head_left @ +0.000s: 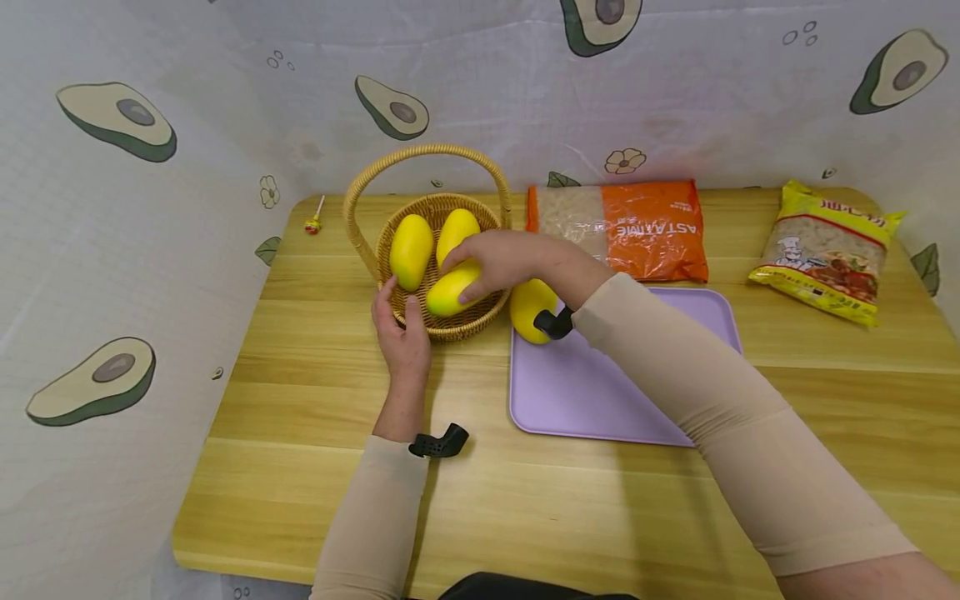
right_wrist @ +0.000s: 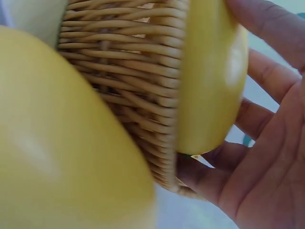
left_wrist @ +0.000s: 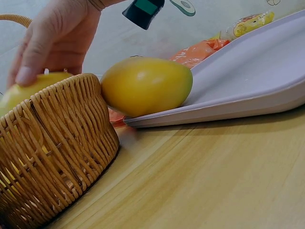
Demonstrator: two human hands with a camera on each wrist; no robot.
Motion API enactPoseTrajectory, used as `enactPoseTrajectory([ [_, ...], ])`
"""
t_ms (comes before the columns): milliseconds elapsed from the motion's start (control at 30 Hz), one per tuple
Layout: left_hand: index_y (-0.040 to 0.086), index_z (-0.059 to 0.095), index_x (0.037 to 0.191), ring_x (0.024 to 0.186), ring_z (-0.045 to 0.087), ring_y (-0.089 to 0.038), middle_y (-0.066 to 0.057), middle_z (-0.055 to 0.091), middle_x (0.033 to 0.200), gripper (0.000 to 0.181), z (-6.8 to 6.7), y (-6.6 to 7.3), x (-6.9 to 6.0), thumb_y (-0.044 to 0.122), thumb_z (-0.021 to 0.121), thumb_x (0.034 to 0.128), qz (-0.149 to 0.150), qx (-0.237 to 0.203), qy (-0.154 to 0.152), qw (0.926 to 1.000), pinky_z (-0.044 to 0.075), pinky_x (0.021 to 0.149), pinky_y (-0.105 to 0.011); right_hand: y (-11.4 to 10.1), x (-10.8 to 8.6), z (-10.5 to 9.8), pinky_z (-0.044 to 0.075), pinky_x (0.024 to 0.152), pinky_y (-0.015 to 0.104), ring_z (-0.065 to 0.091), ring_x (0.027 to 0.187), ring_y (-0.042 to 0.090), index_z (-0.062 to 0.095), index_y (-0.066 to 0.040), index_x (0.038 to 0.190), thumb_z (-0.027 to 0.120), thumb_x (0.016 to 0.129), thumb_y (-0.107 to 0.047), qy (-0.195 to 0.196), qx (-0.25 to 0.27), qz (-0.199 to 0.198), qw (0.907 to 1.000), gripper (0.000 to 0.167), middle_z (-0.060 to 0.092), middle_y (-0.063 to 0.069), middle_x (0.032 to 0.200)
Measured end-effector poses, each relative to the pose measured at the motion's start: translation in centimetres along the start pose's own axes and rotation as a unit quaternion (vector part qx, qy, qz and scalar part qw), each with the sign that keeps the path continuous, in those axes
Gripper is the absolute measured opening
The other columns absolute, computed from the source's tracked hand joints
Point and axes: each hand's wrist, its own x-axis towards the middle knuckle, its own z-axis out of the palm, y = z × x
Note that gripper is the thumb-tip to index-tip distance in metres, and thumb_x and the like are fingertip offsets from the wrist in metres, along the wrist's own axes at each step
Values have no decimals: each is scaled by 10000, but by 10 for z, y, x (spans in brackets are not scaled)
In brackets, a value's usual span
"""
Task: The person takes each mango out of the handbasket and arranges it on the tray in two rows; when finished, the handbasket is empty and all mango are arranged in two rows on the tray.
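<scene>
A wicker basket (head_left: 450, 333) with a tall arched handle holds three yellow mangoes with greenish tips. Inside it, my right hand (head_left: 506, 260) grips the nearest mango (head_left: 447, 295), its fingers and thumb around the fruit; the right wrist view shows this mango (right_wrist: 209, 86) by the woven rim. Two others, a left mango (head_left: 411, 250) and a back mango (head_left: 457, 229), lie beyond. With fingers fairly straight, my left hand (head_left: 405, 342) touches the basket's near-left rim. Another mango (left_wrist: 147, 86) rests on the edge of the lilac tray (head_left: 592, 400), beside the basket.
Behind the tray lies an orange and clear packet (head_left: 652, 229). A yellow packet (head_left: 828, 254) sits at the far right, and a small lollipop (head_left: 313, 222) at the back left. A patterned sheet (head_left: 480, 108) hangs behind the wooden table (head_left: 300, 467).
</scene>
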Motion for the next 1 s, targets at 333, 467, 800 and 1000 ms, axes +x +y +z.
enactPoseTrajectory([
  [333,163,495,1448,1562,228,-231,-67,399,1573,410,1,0,-1,231,496,1044,-48,-9,-1,10000,146,1291,-453,-11,-25,-19,395,1156,464,505,1337,237,555,-244,1463,631,974,-501,661,554,-64,9963,558,541,15,1502],
  [467,139,486,1452,1557,243,-238,-87,396,1570,410,1,-1,-1,183,500,1045,54,-6,-11,10000,155,1289,-447,-12,-39,-20,395,1155,469,511,1331,235,589,-243,1413,600,990,-510,908,804,-76,9926,501,558,5,1475],
  [800,114,497,1449,1529,297,-240,-96,403,1572,432,0,-1,-2,208,508,1027,16,-31,85,10000,196,1273,-449,-7,-76,-7,476,951,411,596,1031,220,694,-214,1189,698,954,-427,1239,1345,-57,9831,318,688,-4,1172],
  [1000,91,503,1437,1524,304,-234,-99,416,1553,421,1,0,-2,191,504,1028,85,-116,97,9998,197,1272,-440,4,-101,16,510,834,372,599,952,221,693,-221,1183,703,956,-404,1103,1487,53,9827,292,681,12,1116],
])
